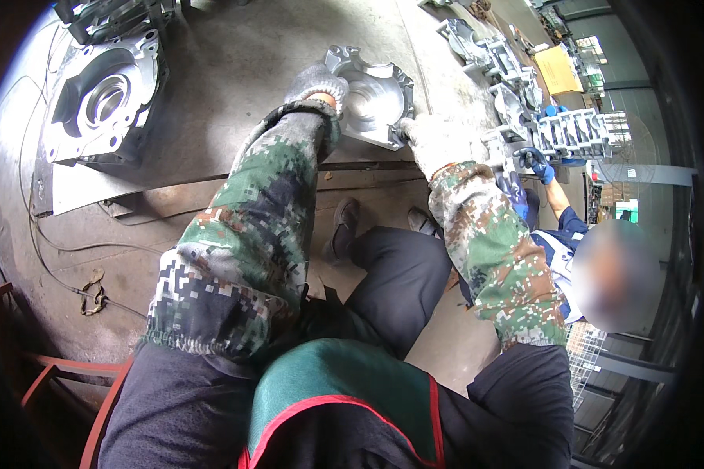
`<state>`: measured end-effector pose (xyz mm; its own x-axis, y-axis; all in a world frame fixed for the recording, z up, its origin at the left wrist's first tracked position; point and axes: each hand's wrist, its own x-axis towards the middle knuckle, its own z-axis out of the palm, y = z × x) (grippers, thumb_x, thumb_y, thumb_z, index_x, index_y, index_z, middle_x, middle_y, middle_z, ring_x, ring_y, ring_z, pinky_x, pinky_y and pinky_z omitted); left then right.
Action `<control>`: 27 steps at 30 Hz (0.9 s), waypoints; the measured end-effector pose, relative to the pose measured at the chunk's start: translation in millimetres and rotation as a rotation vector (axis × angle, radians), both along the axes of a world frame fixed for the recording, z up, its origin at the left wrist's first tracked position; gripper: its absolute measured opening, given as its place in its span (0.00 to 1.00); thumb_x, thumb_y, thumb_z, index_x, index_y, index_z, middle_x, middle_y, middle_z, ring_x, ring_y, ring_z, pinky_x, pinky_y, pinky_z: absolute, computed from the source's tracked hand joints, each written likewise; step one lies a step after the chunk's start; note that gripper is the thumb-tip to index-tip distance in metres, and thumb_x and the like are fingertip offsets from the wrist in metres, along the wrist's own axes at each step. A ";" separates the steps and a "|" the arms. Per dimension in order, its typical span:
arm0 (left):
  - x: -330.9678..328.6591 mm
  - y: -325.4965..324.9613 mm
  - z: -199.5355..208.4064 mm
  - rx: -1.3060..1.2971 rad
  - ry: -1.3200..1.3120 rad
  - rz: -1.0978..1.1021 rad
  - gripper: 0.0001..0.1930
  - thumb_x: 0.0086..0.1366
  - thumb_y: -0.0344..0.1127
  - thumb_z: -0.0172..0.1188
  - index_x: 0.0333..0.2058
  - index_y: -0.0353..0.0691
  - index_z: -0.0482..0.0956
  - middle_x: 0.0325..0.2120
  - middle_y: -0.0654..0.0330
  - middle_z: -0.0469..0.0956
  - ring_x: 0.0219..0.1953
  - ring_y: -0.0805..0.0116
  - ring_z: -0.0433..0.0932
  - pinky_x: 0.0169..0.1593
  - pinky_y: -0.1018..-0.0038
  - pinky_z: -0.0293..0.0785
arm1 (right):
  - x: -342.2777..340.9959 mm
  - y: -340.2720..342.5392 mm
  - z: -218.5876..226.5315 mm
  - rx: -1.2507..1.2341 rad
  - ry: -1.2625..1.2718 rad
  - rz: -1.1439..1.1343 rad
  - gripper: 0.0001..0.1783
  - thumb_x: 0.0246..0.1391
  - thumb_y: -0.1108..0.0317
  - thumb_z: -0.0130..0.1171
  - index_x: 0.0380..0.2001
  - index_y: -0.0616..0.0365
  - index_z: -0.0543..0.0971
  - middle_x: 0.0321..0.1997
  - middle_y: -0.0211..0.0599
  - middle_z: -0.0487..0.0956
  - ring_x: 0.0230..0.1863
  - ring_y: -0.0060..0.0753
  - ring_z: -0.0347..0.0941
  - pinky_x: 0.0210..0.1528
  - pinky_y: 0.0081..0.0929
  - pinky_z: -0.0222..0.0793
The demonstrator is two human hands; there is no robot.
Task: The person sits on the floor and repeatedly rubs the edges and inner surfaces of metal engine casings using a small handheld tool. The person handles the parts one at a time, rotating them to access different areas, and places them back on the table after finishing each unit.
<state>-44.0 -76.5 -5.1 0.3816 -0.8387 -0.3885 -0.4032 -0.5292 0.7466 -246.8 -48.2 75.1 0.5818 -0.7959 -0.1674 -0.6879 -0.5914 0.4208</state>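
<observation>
A silver metal casting with a round machined recess and bolt lugs lies on the grey work table in front of me. My left hand, in a grey knitted glove, is closed on its left side, with the fingertips mostly hidden. At the lower right corner of the casting, my right hand in a whitish glove grips the edge with its fingers bent. Camouflage oversleeves cover both my forearms.
A larger housing casting sits at the table's left. Several castings line the right side, near a yellow cardboard sheet. A co-worker's blue-gloved hand reaches in there. Cables and a red metal frame are at left.
</observation>
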 end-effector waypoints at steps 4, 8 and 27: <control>-4.3 -3.4 0.3 0.007 -0.007 -0.011 0.21 0.60 0.40 0.56 0.52 0.46 0.78 0.50 0.51 0.79 0.52 0.55 0.79 0.54 0.64 0.75 | -15.7 4.6 -10.5 -0.061 -0.026 0.020 0.12 0.59 0.61 0.49 0.40 0.42 0.81 0.35 0.37 0.80 0.42 0.43 0.78 0.45 0.43 0.72; -0.4 3.0 1.9 -0.006 0.143 0.030 0.20 0.60 0.39 0.56 0.51 0.45 0.78 0.47 0.50 0.80 0.49 0.54 0.80 0.51 0.63 0.77 | 3.7 16.1 9.4 0.005 0.023 -0.065 0.12 0.59 0.59 0.51 0.41 0.42 0.82 0.38 0.37 0.81 0.43 0.44 0.78 0.45 0.42 0.71; -15.7 31.1 -5.9 -0.518 -0.660 -0.562 0.28 0.52 0.44 0.69 0.54 0.58 0.76 0.59 0.61 0.71 0.63 0.60 0.65 0.68 0.60 0.59 | -7.1 -77.0 -28.4 -0.242 -0.077 -0.324 0.16 0.54 0.59 0.58 0.44 0.49 0.82 0.44 0.45 0.81 0.47 0.47 0.78 0.45 0.47 0.75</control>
